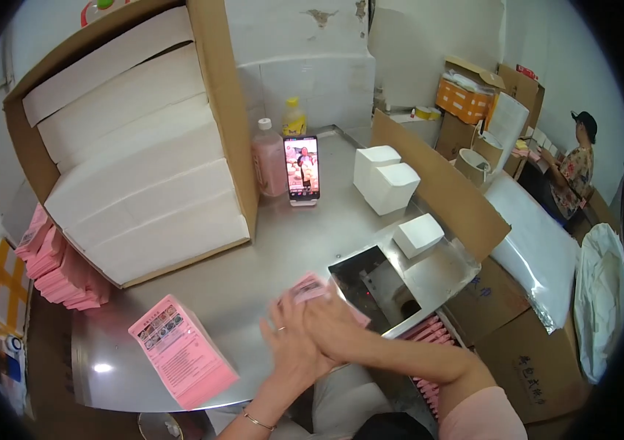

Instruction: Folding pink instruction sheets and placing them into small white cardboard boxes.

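Near the front edge of the metal table, my left hand (290,337) and my right hand (334,326) come together, the right crossing over the left. Between them is a pink printed packet (310,287), mostly covered by my fingers; one corner sticks out past the right hand. Both hands are closed around it, though some fingertips are hidden. To the left lies a neat stack of pink printed sheets or bags (184,356). Just right of my hands, a dark rectangular opening (374,286) is set in the metal surface.
A cardboard box (220,95) full of white blocks stands at left, with pink bundles (63,268) beside it. A phone (302,169) on a stand, a pink-liquid bottle (269,158) and small white boxes (387,180) are behind. A co-worker (572,176) sits far right.
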The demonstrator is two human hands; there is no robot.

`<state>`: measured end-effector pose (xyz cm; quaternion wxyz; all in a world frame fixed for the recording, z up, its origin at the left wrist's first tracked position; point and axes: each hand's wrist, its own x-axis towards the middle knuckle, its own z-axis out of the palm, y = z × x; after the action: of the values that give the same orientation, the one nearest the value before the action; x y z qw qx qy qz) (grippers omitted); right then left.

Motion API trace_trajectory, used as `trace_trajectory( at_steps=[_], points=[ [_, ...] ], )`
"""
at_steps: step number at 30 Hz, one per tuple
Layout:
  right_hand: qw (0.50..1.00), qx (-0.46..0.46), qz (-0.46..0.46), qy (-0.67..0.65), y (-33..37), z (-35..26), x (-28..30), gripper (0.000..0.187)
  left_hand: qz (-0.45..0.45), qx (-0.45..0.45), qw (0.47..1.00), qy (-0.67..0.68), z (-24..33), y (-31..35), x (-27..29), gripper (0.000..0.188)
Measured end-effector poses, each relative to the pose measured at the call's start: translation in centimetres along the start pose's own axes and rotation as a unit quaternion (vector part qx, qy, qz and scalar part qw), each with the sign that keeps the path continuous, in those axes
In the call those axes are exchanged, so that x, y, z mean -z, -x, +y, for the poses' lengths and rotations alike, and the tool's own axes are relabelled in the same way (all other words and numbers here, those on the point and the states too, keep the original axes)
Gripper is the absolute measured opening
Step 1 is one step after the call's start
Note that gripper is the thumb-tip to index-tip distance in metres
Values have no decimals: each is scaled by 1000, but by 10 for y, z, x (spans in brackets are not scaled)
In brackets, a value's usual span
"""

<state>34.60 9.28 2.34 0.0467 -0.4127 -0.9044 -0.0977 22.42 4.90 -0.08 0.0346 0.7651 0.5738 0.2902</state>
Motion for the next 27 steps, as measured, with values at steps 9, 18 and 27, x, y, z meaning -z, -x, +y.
trace_trajectory(
  at_steps=[9, 18, 27],
  points=[
    [907, -262, 292, 155, 51, 147, 3, 17, -13, -18, 993, -115, -15, 5, 11, 64],
    [913, -298, 279, 1, 72, 194, -22, 20, -39, -50, 992, -109, -13, -8, 36, 80],
    [897, -274, 345, -31, 84, 193, -20, 28, -21, -94, 992, -84, -12, 5, 17, 53]
  ],
)
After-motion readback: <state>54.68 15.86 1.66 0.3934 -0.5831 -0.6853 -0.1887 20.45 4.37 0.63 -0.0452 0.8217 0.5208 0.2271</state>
